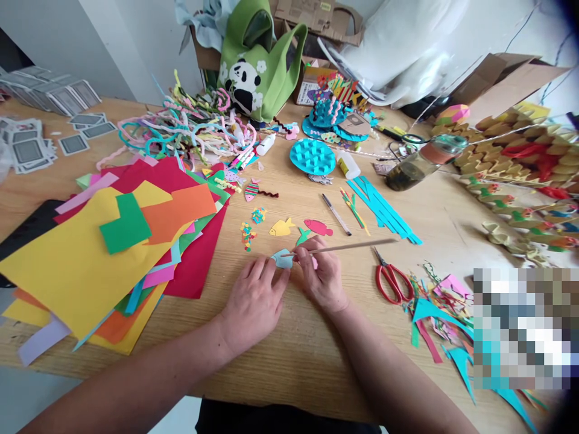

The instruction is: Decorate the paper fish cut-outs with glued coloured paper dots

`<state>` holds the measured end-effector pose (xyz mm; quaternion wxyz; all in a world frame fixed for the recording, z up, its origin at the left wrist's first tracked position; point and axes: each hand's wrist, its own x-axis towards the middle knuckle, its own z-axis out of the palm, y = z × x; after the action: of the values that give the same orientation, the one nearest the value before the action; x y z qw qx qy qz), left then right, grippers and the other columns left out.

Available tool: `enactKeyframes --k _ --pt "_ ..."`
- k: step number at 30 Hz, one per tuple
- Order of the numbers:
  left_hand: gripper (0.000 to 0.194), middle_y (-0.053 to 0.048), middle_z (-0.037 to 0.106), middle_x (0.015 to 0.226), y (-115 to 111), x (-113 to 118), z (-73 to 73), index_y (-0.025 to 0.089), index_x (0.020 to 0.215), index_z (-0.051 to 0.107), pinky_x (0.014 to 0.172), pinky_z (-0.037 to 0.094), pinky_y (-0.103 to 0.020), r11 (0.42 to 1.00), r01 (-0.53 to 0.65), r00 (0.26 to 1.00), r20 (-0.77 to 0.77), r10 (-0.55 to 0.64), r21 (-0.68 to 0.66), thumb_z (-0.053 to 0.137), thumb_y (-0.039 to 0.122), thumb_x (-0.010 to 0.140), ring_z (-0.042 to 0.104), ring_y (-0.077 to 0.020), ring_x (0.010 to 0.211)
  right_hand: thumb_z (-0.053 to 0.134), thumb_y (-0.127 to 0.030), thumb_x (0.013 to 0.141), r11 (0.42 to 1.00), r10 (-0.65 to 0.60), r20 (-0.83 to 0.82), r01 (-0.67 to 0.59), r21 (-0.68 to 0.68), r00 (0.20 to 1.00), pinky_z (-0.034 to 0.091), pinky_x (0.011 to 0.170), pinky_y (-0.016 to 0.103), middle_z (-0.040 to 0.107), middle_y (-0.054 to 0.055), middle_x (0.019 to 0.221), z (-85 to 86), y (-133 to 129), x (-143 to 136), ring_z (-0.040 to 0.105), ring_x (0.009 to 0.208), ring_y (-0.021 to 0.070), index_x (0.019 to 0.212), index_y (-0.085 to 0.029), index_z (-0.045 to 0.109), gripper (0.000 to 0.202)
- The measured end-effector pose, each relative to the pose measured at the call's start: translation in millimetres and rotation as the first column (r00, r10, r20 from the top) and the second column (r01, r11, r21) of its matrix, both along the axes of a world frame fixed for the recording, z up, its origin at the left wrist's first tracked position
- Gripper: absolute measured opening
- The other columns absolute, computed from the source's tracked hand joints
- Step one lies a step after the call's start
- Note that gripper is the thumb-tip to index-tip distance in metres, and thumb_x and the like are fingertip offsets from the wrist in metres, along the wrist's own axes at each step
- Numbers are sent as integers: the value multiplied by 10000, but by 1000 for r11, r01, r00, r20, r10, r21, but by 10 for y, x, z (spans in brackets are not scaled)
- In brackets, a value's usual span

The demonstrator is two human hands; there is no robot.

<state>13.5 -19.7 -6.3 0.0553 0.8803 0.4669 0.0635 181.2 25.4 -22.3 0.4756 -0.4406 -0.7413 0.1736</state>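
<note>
Thin stick [362, 245] Over a Pale Blue Paper Fish [284, 260]

A wooden table [303, 367] fills most of the view. The stack of coloured paper [67, 259] spreads across its left side, and the green panda bag [283, 75] stands at the back, beside a heap of fuzzy craft stems [181, 135]. The left hand [256, 300] lies palm down at the near edge of the pale fish, fingers close together — whether they pinch it, I cannot tell. The right hand [324, 277] is closed on the thin stick, whose tip is over the fish; contact is unclear. Red-handled scissors [393, 283] lie to the right, with blue paper strips [384, 211] beyond them. A pen [337, 215] lies nearer the middle. The pale fish is on the table in front of the hands — just beyond it are a yellow fish [283, 227] and a red fish [318, 228]. Small coloured dots [247, 236] lie in clusters nearby.
</note>
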Motion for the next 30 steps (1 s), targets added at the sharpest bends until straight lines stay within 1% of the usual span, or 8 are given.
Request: enactKeyframes --k 3,5,10,14,18,22,24,30 --pt "466 -152 536 1195 1 -1 -5 162 1329 536 997 407 -465 1000 5 1000 -3 -5 7 545 207 865 464 -315 1169 444 -227 975 998 -51 -158 56 30 986 464 649 349 598 21 705 -10 -33 26 567 665 172 832 -224 577 195" --pt "467 -153 538 1193 -1 -3 -9 161 1329 538 997 409 -466 1000 8 1000 -4 -8 8 544 207 865 465 -317 1170 445 -227 975 998 -49 -180 54 27 983 458 634 345 589 17 700 -5 -45 34 561 645 167 820 -224 571 200" --pt "467 -155 535 1201 -9 -4 -11 163 1337 531 1001 406 -469 1000 0 1000 -6 0 13 541 215 872 461 -318 1180 455 -203 966 999 38 -9 -38 25 999 435 620 326 596 22 662 30 -24 -3 539 648 168 798 -216 576 207" --pt "459 -164 534 1200 -9 -1 -12 156 1330 534 993 410 -469 1000 1 1000 -10 -1 10 540 222 876 462 -323 1170 459 -182 961 998 47 74 -50 42 996 418 621 307 596 19 669 27 4 -29 518 651 165 769 -218 558 218" --pt "469 -162 536 1193 -7 -2 -16 154 1334 529 988 412 -467 1000 3 1000 -4 -3 10 548 220 870 460 -324 1163 471 -167 952 997 73 78 -76 30 994 418 623 303 597 24 686 7 4 -22 521 670 170 779 -219 555 200" --pt "460 -160 534 1196 -5 -3 -16 160 1331 534 995 408 -465 1000 5 1000 3 -5 12 545 219 875 459 -319 1172 467 -163 951 997 45 -38 -42 64 998 407 605 312 576 13 657 2 -28 11 522 636 164 802 -219 561 185" --pt "455 -161 536 1194 -4 -1 -15 157 1327 540 995 408 -464 1000 7 1000 4 -7 11 543 218 876 463 -318 1168 461 -178 955 998 23 -70 -19 62 997 398 590 315 559 8 639 2 -38 26 518 613 161 780 -222 556 204" --pt "469 -168 536 1198 -5 3 -14 154 1334 538 985 413 -467 1000 4 1000 9 -4 24 560 218 870 464 -319 1160 456 -187 961 998 -44 17 43 47 999 382 570 302 546 1 602 -8 -1 22 502 576 147 711 -222 523 261"
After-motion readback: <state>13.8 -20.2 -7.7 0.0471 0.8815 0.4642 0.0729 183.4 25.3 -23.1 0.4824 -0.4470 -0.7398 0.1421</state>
